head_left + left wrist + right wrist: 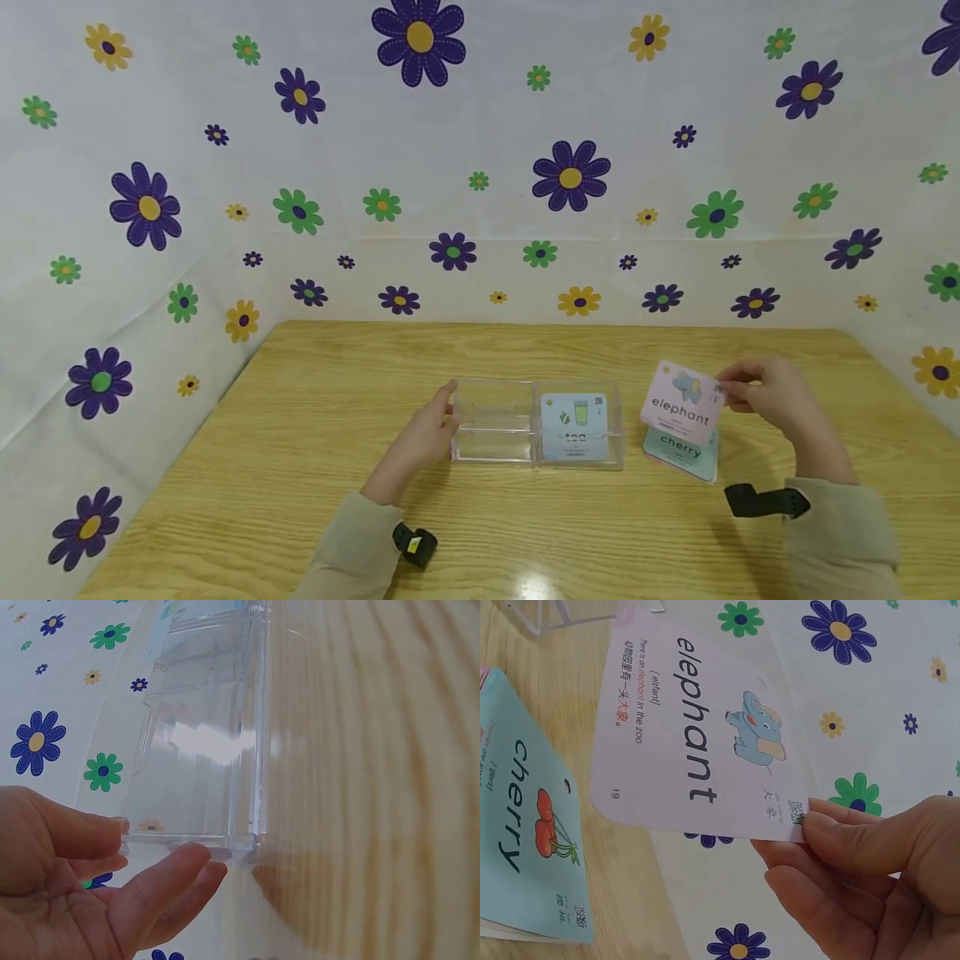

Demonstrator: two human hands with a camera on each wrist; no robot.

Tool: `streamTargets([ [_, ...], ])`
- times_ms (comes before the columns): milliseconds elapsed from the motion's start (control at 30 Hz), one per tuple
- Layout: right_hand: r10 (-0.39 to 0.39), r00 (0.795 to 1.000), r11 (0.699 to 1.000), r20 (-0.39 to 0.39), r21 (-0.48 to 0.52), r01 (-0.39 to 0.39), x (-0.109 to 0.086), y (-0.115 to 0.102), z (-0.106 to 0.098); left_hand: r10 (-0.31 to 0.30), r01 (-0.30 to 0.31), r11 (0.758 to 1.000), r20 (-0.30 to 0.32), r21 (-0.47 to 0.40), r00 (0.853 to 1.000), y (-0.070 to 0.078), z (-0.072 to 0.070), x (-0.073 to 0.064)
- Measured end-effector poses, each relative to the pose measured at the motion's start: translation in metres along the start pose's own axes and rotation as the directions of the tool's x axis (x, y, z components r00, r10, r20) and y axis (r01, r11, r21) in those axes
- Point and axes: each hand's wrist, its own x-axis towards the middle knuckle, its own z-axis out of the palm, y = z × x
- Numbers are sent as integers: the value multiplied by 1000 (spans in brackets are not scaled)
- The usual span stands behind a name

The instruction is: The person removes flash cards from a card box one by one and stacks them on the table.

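A clear two-compartment plastic box (495, 460) lies on the table. My left hand (425, 429) holds its left end, with the thumb by the rim and fingertips against the end wall in the left wrist view. A light blue "tea" card (573, 446) sits in the right compartment. To the right of the box, my right hand (772, 404) pinches a pink "elephant" card (697, 727) at one corner between thumb and fingers. Beneath that tilted card, a stack topped by a teal "cherry" card (536, 817) lies on the table, partly covered in the head view.
The wooden table (525, 525) ends at a white cloth backdrop (480, 125) printed with flowers, which also rises at the left and right. A black strap (765, 502) is on the right wrist, another strap (416, 546) on the left.
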Motion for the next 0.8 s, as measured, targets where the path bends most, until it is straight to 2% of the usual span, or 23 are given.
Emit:
streamTargets([
  [67, 46, 999, 998, 9, -30, -46, -4, -8, 1, 2, -2, 1000, -2, 0, 1000, 0, 0, 0],
  [200, 94, 993, 995, 70, -49, -91, -18, -32, 1, 2, -2, 1000, -3, -3, 1000, 1, 0, 0],
  [267, 112, 990, 993, 88, -51, -108, -21, -36, 1, 6, -6, 1000, -2, -2, 1000, 0, 0, 0],
  [500, 149, 977, 989, 154, -19, -148, -17, -24, 3, 37, -37, 999, -6, 22, 999, -1, 0, 0],
  [800, 185, 961, 983, 205, -43, -179, -11, -11, 9, 12, -12, 1000, 8, 0, 1000, 1, -1, -1],
])
